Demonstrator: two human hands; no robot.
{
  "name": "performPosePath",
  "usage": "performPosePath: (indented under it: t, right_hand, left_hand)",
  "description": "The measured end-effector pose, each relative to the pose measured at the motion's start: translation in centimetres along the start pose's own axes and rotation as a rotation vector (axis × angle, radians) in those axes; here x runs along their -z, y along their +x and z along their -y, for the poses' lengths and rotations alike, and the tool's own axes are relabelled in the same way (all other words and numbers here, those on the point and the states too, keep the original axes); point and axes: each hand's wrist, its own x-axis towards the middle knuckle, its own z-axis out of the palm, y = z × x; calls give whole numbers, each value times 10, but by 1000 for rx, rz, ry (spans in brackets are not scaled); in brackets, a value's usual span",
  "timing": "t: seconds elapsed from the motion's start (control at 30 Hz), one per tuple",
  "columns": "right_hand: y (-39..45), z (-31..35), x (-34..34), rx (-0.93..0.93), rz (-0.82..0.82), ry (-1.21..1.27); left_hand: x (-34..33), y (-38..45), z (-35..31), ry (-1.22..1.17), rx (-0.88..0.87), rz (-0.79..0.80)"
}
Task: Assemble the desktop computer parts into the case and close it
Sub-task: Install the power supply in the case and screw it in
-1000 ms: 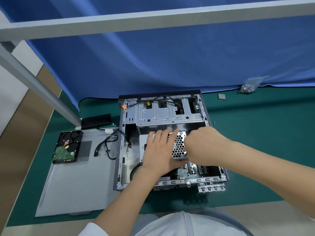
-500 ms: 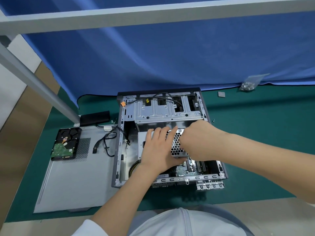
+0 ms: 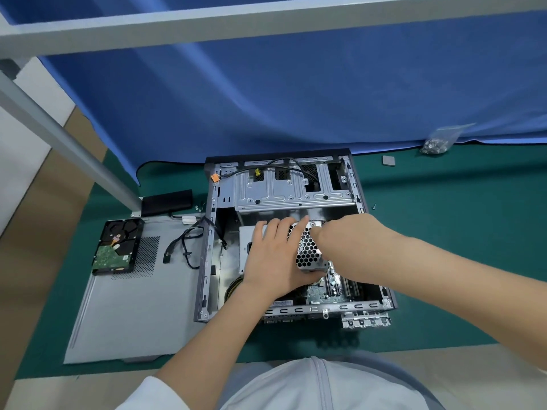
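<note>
The open computer case (image 3: 207, 261) lies on its side on the green mat. Inside it sits a silver power supply (image 3: 307, 253) with a honeycomb grille. My left hand (image 3: 272, 255) presses flat on the top of the power supply, fingers straight and pointing away from me. My right hand (image 3: 346, 241) grips its right end, thumb on the grille and the other fingers hidden behind the hand. The motherboard (image 3: 322, 291) shows below the hands and the drive cage (image 3: 290, 190) beyond them.
The grey side panel (image 3: 133, 315) lies left of the case, with a hard drive (image 3: 117, 247) and a black cable (image 3: 183, 247) on it. A black box (image 3: 167, 201) lies behind it. A screw bag (image 3: 438, 142), a grey pad (image 3: 388, 160) and a loose screw (image 3: 373, 206) lie at the right.
Both hands stay on the power supply. My right hand has shifted slightly toward the far edge, and its thumb now shows on the grille.
</note>
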Motion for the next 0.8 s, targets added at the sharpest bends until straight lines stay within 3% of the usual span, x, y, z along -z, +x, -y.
performPosePath:
  t: [0.23, 0.6, 0.7, 0.8]
  right_hand:
    - [-9, 0, -3, 49, -34, 29]
    - [3, 12, 10, -152, 90, 283]
    - [7, 6, 16, -143, 72, 234]
    - [11, -9, 29, -127, -73, 283]
  left_hand:
    - [0, -1, 1, 15, 1, 34]
    - [2, -1, 0, -41, -11, 15]
    - [7, 0, 1, -205, -7, 24]
    - [24, 0, 8, -622, 33, 82]
